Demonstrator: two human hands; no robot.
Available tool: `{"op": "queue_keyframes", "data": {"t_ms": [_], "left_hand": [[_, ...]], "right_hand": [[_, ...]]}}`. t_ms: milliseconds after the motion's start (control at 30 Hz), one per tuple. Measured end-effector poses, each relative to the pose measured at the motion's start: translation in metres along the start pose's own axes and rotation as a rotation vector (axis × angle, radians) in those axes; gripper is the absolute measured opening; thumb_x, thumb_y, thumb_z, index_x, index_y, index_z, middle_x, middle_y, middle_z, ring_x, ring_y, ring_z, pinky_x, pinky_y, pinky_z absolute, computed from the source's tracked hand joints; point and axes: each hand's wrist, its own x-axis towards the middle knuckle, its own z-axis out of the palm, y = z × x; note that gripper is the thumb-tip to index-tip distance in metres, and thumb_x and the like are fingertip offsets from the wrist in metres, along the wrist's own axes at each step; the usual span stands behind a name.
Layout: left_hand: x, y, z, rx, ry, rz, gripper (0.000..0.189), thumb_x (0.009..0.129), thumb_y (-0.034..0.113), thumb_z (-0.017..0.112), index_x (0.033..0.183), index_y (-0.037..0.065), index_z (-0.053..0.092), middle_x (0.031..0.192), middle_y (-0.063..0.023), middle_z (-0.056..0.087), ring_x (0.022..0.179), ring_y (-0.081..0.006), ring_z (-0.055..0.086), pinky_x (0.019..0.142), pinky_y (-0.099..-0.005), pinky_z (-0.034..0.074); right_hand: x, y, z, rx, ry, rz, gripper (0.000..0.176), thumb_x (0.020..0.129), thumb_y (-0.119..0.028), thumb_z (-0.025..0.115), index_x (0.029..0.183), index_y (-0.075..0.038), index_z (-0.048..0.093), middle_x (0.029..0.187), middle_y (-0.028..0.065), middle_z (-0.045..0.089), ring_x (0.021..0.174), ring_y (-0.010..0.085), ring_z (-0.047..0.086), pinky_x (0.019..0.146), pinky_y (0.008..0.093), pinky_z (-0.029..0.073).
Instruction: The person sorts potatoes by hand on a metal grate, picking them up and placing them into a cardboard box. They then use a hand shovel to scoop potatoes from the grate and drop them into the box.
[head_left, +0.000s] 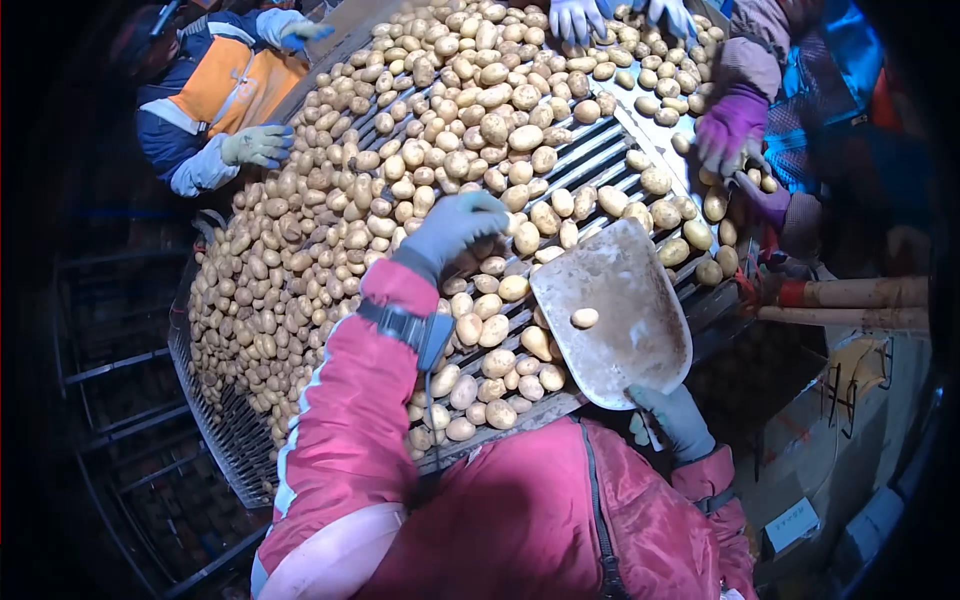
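"What took up most of the view?"

"A slatted sorting table (pixel 590 160), heaped with potatoes (pixel 330 220) from near left to far end. A co-worker's green glove (pixel 258 145) rested at its far left edge, and a purple glove (pixel 730 125) at its right."

"And the person in the red jacket?"

"The gloved right hand (pixel 680 420) was closed around the neck of a dusty scoop (pixel 620 300), whose blade lay over the table's near right part. The left hand (pixel 455 225), also gloved, curled down onto the potatoes left of the scoop. Whether it gripped one could not be told."

"Anything in the scoop?"

"One small potato (pixel 584 318), near the blade's middle."
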Motion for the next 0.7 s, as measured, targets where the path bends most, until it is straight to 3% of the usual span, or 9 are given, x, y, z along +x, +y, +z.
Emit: {"op": "queue_keyframes", "data": {"t_ms": [100,167,333,433,467,533,567,600,700], "left_hand": [[-0.023,0.022,0.020,0.046,0.078,0.200,0.033,0.087,0.015,0.074,0.119,0.009,0.072,0.104,-0.0105,0.072,0.091,-0.0213,0.070,0.079,-0.0343,0.056],[-0.014,0.013,0.037,0.623,0.327,0.277,0.039,0.088,0.010,0.066,0.126,0.017,0.071,0.113,-0.0150,0.069,0.101,-0.0325,0.068,0.088,-0.0427,0.055],[0.041,-0.047,0.076,0.718,0.450,0.431,0.036,0.086,0.010,0.065,0.121,0.015,0.073,0.105,-0.0172,0.068,0.100,-0.0350,0.068,0.090,-0.0460,0.054],[0.070,-0.086,0.055,0.436,0.364,0.472,0.029,0.085,0.022,0.071,0.112,0.012,0.076,0.097,-0.0145,0.073,0.088,-0.0308,0.071,0.080,-0.0427,0.056],[0.032,-0.029,0.035,-0.169,0.147,0.031,0.034,0.087,0.031,0.072,0.115,0.011,0.075,0.103,-0.0154,0.075,0.092,-0.0301,0.072,0.084,-0.0402,0.055],[-0.002,0.048,0.017,0.628,-0.190,0.225,0.036,0.092,0.033,0.069,0.120,0.011,0.074,0.113,-0.0138,0.075,0.099,-0.0294,0.072,0.089,-0.0393,0.054],[-0.003,0.030,0.023,0.672,-0.040,0.416,0.037,0.094,0.034,0.067,0.121,0.009,0.072,0.114,-0.0121,0.074,0.105,-0.0290,0.071,0.093,-0.0379,0.054],[0.004,0.018,0.024,0.673,-0.044,0.412,0.037,0.094,0.034,0.067,0.121,0.009,0.072,0.114,-0.0121,0.074,0.105,-0.0290,0.071,0.093,-0.0379,0.054],[0.062,-0.047,0.024,0.613,0.494,0.487,0.035,0.093,0.028,0.064,0.122,0.010,0.070,0.118,-0.0170,0.070,0.112,-0.0344,0.066,0.096,-0.0420,0.053]], "right_hand": [[0.002,0.003,-0.001,0.023,-0.051,-0.058,0.038,0.091,-0.020,0.075,0.121,-0.001,0.064,0.079,0.0036,0.070,0.054,0.0095,0.063,0.045,0.0231,0.048],[0.010,0.013,-0.001,0.093,-0.031,-0.207,0.038,0.090,-0.018,0.075,0.121,0.000,0.064,0.082,0.0048,0.071,0.055,0.0110,0.063,0.046,0.0238,0.049],[0.013,0.018,0.002,0.164,-0.029,-0.226,0.042,0.088,-0.016,0.077,0.123,0.002,0.062,0.093,0.0090,0.070,0.063,0.0148,0.067,0.049,0.0266,0.053],[0.004,0.007,-0.001,0.167,-0.032,-0.182,0.040,0.088,-0.013,0.076,0.122,0.002,0.063,0.090,0.0073,0.071,0.062,0.0141,0.066,0.052,0.0254,0.053],[0.003,0.007,-0.001,0.173,-0.048,-0.150,0.040,0.088,-0.013,0.076,0.122,0.002,0.063,0.090,0.0070,0.071,0.064,0.0138,0.066,0.054,0.0256,0.053],[0.007,0.008,-0.005,0.118,-0.027,-0.152,0.039,0.088,-0.013,0.076,0.122,0.002,0.063,0.089,0.0065,0.070,0.064,0.0132,0.066,0.053,0.0254,0.051],[0.009,0.009,-0.006,0.055,-0.006,-0.156,0.039,0.088,-0.014,0.076,0.122,0.001,0.063,0.088,0.0060,0.070,0.064,0.0126,0.065,0.053,0.0252,0.050],[0.009,0.010,-0.004,0.058,-0.008,-0.152,0.039,0.088,-0.014,0.076,0.122,0.001,0.063,0.088,0.0060,0.070,0.064,0.0126,0.065,0.053,0.0252,0.050],[0.008,0.006,-0.001,0.082,0.010,-0.265,0.040,0.088,-0.015,0.076,0.123,0.000,0.063,0.086,0.0044,0.069,0.062,0.0106,0.063,0.051,0.0240,0.047]]}}
